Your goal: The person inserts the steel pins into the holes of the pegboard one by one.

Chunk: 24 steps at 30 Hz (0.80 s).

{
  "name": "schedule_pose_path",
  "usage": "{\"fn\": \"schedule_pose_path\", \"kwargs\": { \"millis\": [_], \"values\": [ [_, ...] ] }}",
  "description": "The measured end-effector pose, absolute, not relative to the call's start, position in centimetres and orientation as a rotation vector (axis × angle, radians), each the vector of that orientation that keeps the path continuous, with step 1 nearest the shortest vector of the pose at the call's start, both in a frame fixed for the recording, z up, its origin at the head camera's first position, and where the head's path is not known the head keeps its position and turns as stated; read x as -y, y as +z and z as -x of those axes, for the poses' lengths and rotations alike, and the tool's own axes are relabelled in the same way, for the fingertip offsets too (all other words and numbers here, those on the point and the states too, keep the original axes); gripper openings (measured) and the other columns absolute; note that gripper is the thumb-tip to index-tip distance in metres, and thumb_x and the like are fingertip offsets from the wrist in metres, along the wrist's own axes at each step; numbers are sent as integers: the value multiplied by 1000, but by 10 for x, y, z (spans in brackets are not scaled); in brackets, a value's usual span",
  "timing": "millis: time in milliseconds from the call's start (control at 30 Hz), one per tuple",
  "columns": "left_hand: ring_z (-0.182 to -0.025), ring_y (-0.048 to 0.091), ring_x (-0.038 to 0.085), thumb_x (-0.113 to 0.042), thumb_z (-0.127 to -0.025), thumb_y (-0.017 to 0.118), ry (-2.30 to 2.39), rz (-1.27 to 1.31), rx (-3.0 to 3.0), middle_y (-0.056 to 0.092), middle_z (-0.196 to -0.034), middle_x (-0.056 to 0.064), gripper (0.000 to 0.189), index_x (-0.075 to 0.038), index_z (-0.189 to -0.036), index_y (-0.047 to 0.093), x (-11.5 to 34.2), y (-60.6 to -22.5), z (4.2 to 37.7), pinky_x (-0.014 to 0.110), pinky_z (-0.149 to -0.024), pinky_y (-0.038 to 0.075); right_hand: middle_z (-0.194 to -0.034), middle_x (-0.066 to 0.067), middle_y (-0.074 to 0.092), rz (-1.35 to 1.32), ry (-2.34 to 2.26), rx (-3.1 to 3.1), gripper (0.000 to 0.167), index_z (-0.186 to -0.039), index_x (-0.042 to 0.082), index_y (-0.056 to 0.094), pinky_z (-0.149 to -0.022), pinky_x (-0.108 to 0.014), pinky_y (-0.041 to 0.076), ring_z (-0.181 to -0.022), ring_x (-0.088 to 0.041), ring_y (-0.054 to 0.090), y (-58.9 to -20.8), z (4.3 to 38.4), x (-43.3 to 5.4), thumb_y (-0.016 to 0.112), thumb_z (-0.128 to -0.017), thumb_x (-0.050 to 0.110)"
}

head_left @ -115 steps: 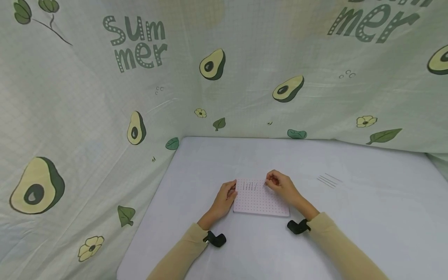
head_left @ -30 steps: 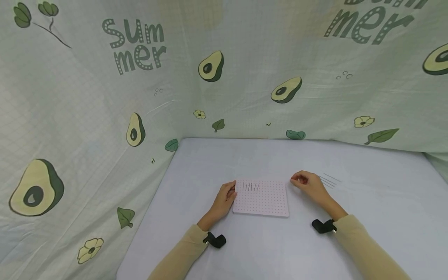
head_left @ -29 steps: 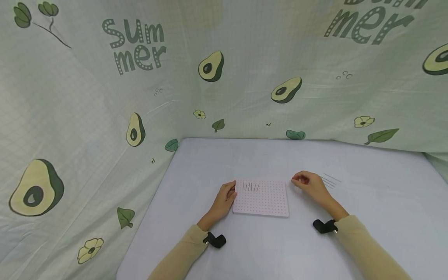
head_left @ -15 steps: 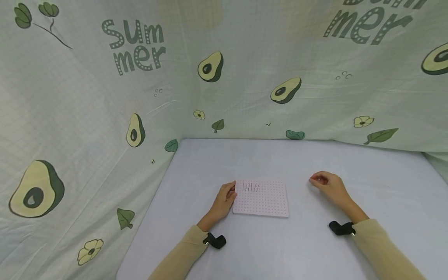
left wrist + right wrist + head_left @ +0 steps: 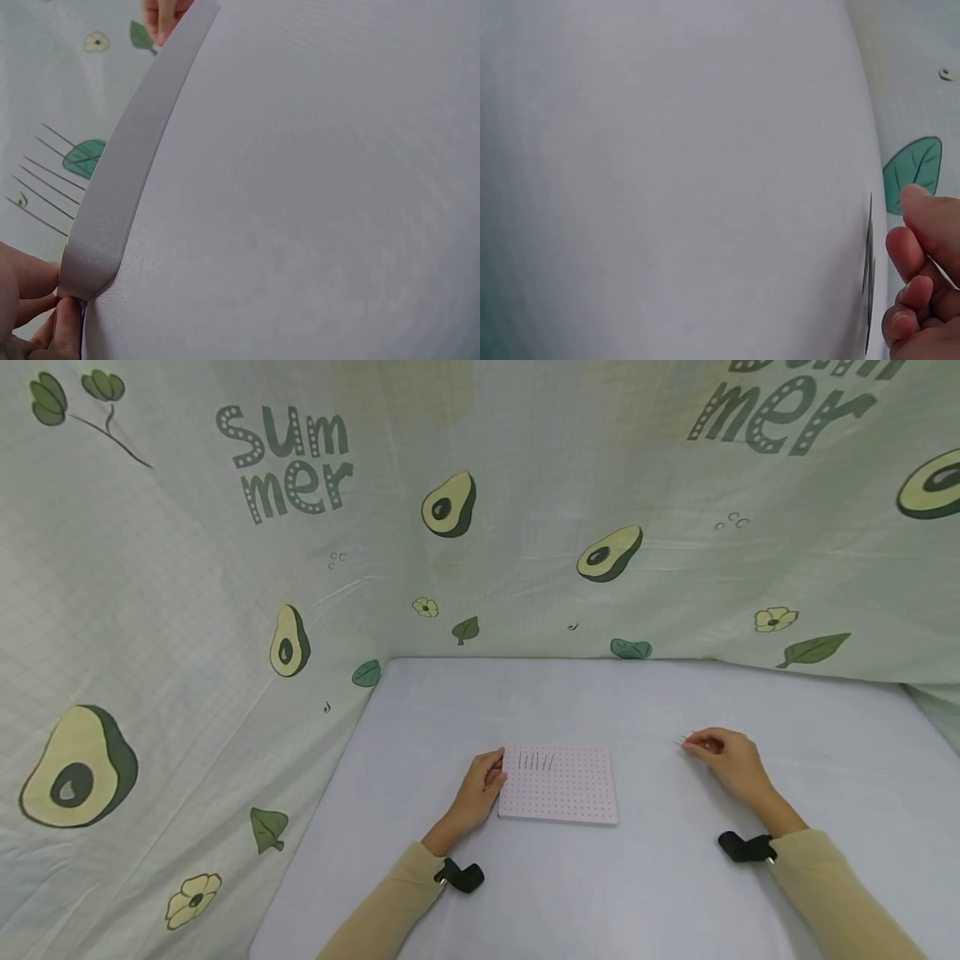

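In the head view my left hand (image 5: 476, 789) grips the left edge of a pale pink pegboard (image 5: 577, 797) dotted with small holes. Several thin metal rods (image 5: 536, 762) stand in a row near its far left corner. The left wrist view shows the fingers (image 5: 67, 326) holding the board's corner, with rods (image 5: 49, 187) rising from its top face. Off to the right, my right hand (image 5: 735, 767) hovers with bent fingers over loose rods (image 5: 682, 741), partly covered by it. Up close, the rods (image 5: 869, 277) lie on the table beside the fingertips, thumb and forefinger apart.
A white-covered table (image 5: 585, 893) bears everything. Behind it and along the left hangs a pale green curtain (image 5: 525, 577) printed with avocados, leaves and lettering. A black camera (image 5: 746, 847) is worn at each wrist.
My right hand has moved right from the pegboard to the loose rods, with its fingertips now apart. The row of rods reaches slightly farther right than at first. My left hand has stayed put.
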State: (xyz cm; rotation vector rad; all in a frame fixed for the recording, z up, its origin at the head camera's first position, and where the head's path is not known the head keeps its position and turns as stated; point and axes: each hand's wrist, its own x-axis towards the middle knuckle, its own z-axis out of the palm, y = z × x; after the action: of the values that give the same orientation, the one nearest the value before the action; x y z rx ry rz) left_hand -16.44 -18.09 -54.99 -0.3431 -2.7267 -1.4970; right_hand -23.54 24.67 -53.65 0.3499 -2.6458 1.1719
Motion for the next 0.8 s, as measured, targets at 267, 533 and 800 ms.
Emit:
{"fn": "schedule_pose_path", "kwargs": {
  "millis": [267,533,800],
  "values": [
    [-128,47,27,-6,-104,49,-1497,339,2716,42,-141,21,49,4,-151,36,180,-551,165,33,-110,41,-74,-5,54,-341,1183,2669,19,-98,-5,74,-53,-25,30,-66,-10,39,-538,237,-250,74,-92,13],
    [-129,47,25,-5,-104,49,-1506,322,2729,42,-142,19,50,3,-151,35,181,-552,164,32,-110,41,-79,-8,60,-323,1165,2693,19,-96,-5,74,-55,-24,33,-69,-12,42,-540,238,-249,74,-92,14],
    [-127,47,27,-6,-104,49,-1500,355,2716,42,-141,20,49,4,-150,36,181,-551,164,33,-109,42,-86,-13,65,-321,1136,2716,18,-94,-5,74,-57,-25,37,-74,-18,47,-541,239,-248,73,-92,13]
  ]
}}
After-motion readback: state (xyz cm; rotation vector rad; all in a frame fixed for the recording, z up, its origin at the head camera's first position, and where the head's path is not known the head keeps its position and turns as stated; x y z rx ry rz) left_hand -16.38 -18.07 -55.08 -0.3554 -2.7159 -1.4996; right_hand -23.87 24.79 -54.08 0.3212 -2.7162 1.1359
